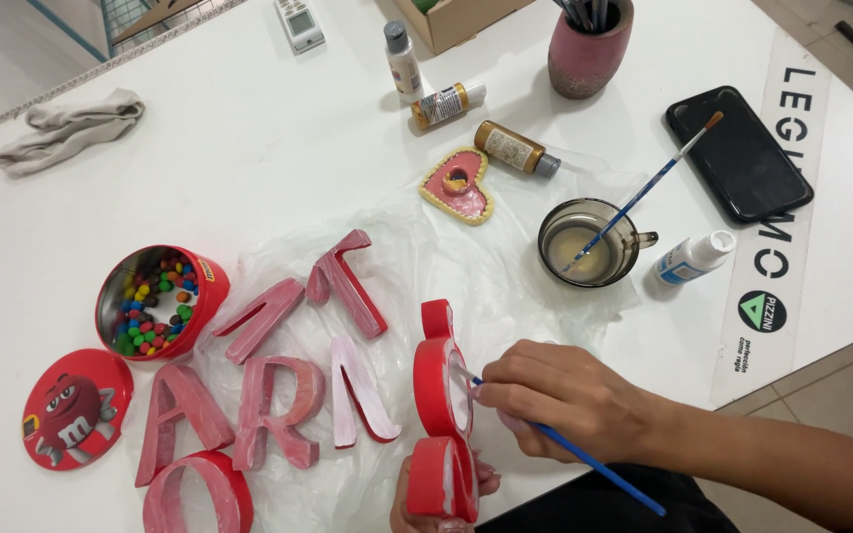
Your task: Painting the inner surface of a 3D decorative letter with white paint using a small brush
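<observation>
- White table (249, 148) fills the view, with a crumpled clear plastic sheet (505, 286) spread over its near middle.
- Right hand (565, 400) is closed around a thin blue paintbrush (584, 456), its tip touching the inner face of a red block letter (443, 415) at the near edge.
- Left hand (446, 494) grips that red block letter from below, fingers curled on its lower part; only part of this hand shows.
- Pink-washed block letters (288, 385) lie on the plastic sheet to the left of the red one, some flat, some leaning.
- At the left, an open red tin (155, 301) holds coloured candies, and its round red lid (76, 407) lies just nearer.
- Beyond the hands, a smoky glass cup (589, 242) of cloudy water has a second brush (649, 188) resting in it.
- A heart-shaped pink piece (458, 186) lies left of the cup, with small paint bottles (446, 104) farther off.
- A black phone (737, 153) lies on the far right, a pink pot (589, 49) of tools at the far edge, and a grey cloth (71, 128) at the far left.
</observation>
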